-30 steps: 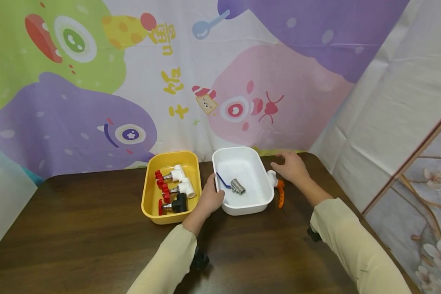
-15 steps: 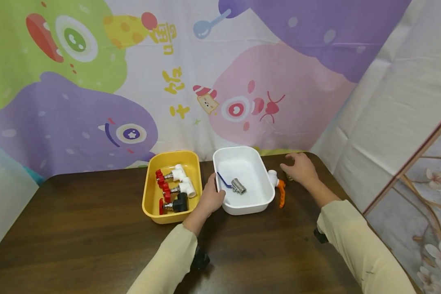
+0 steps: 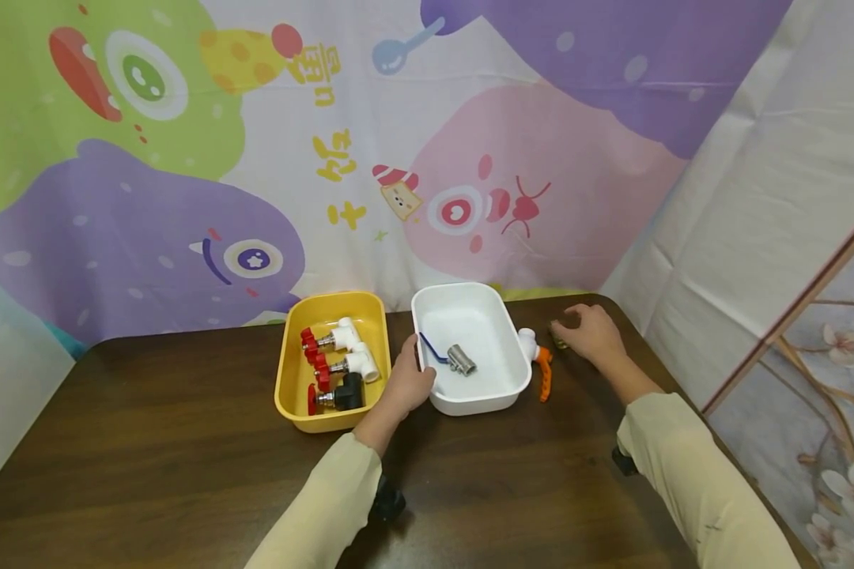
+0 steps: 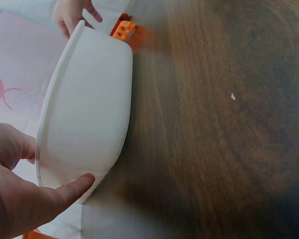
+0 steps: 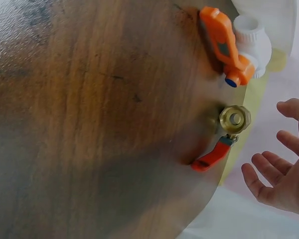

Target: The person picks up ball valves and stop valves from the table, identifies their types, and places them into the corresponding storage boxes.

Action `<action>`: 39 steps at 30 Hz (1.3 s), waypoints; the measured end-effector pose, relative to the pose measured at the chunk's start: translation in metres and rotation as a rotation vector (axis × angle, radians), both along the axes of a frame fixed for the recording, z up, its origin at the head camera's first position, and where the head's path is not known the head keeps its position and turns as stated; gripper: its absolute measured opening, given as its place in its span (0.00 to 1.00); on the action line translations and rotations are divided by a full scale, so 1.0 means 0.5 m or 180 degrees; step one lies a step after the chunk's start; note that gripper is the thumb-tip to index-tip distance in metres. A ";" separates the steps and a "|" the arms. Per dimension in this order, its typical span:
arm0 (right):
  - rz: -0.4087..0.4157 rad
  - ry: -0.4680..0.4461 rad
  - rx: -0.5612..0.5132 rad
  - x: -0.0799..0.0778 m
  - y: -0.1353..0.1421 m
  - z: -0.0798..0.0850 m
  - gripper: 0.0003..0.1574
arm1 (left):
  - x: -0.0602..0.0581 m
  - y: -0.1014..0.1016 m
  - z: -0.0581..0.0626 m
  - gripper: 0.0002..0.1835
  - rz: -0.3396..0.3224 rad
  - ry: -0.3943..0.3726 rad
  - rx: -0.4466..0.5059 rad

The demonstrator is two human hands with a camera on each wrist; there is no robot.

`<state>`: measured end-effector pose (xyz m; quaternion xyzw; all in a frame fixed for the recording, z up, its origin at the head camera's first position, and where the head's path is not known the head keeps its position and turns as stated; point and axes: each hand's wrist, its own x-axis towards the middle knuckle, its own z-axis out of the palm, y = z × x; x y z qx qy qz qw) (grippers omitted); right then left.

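At the left side of the white tray (image 3: 473, 405), my left hand (image 3: 407, 379) pinches the rim, with one finger along the outer wall in the left wrist view. Inside the tray lies a metal ball valve (image 3: 460, 360) with a blue lever. My right hand (image 3: 592, 336) hovers over the table's back right, fingers spread and loosely bent, holding nothing. Close by its fingertips is a brass ball valve (image 5: 234, 119) with a red lever, mostly hidden by the hand in the head view. A white plastic ball valve (image 5: 253, 45) with an orange lever lies between it and the tray.
A yellow tray (image 3: 290, 411) stands left of the white one. It holds two white valves (image 3: 359, 363) with red handles and a black valve (image 3: 349, 393) with a red handle. A printed cloth (image 3: 370, 261) hangs along the table's back edge.
My right hand has moved right, away from the white plastic valve, to beside the brass valve, which has come into sight. My left hand stays on the white tray.
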<state>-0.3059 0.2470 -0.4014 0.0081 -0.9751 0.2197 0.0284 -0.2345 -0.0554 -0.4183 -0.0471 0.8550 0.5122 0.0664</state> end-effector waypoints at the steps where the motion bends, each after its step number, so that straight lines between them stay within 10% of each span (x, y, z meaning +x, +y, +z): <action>1: -0.0004 0.0000 0.0004 0.000 0.002 -0.001 0.35 | 0.000 -0.001 0.000 0.36 0.0001 -0.0002 0.0004; 39: -0.0145 -0.0112 0.0122 -0.007 0.020 -0.072 0.40 | 0.002 0.000 0.000 0.35 -0.0019 0.0063 0.0000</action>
